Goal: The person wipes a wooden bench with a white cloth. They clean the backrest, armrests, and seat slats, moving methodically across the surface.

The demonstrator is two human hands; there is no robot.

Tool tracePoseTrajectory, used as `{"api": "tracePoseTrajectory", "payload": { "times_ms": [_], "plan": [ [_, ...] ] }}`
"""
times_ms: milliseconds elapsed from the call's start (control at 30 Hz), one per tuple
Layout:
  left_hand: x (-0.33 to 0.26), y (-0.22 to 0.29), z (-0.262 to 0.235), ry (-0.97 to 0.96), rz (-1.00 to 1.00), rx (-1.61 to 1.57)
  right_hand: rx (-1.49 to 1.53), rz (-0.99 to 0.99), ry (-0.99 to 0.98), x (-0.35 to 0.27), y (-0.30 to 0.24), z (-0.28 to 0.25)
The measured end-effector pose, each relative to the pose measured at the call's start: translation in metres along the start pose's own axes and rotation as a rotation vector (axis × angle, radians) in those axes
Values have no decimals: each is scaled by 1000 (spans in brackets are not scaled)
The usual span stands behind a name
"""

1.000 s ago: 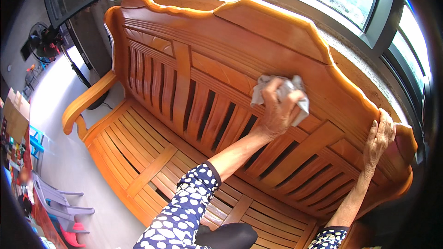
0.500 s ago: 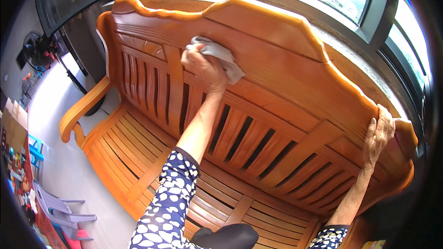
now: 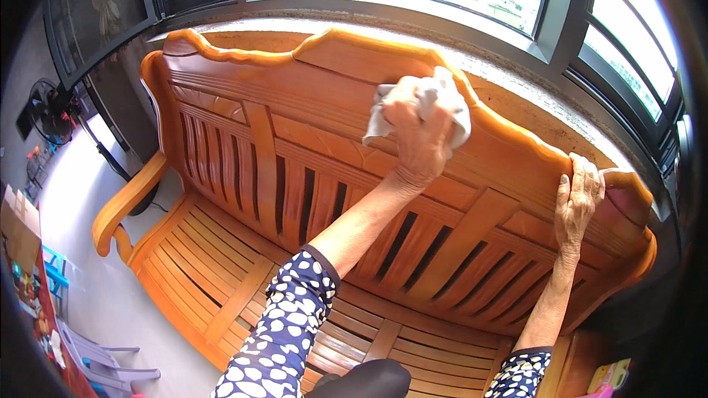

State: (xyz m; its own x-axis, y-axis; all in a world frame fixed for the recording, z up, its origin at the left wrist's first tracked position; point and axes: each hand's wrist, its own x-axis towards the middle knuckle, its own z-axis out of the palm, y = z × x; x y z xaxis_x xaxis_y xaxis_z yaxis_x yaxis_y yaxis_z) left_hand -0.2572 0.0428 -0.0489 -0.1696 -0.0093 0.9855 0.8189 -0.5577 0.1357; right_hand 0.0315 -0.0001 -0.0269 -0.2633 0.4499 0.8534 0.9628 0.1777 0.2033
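A grey-white cloth (image 3: 459, 114) is bunched under my left hand (image 3: 420, 140), whose fingers are closed on it. It presses against the smooth upper panel of a polished orange-brown wooden bench (image 3: 324, 92), right of the backrest's middle. Farther right, my right hand (image 3: 578, 203) grips the backrest's wavy top rim, with fingers over the edge and the thumb on the front side. Below both hands run the upright back slats and the slatted seat (image 3: 210, 250). The fingertips of my left hand are partly hidden in the cloth.
Behind the backrest runs a window sill (image 3: 501, 70) below dark-framed windows. A curved armrest (image 3: 129, 195) ends the bench at left. Beyond it stand a black fan (image 3: 51, 112), a blue stool (image 3: 55, 269) and a pale purple plastic chair (image 3: 103, 357). My dark-clad knee (image 3: 376, 379) is near the seat.
My left hand has slid the cloth to the right along the backrest's upper panel. My right hand keeps its hold on the rim. The view has shifted, showing more of the windows.
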Motion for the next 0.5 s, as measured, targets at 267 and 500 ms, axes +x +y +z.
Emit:
{"api": "tracePoseTrajectory", "payload": {
  "times_ms": [267,500],
  "plan": [
    [11,-47,-12,36,49,250,-18,-31,-26,-1,2,-2],
    [41,-153,-48,322,-378,503,4,-1,3,0,-3,1]
  ]
}}
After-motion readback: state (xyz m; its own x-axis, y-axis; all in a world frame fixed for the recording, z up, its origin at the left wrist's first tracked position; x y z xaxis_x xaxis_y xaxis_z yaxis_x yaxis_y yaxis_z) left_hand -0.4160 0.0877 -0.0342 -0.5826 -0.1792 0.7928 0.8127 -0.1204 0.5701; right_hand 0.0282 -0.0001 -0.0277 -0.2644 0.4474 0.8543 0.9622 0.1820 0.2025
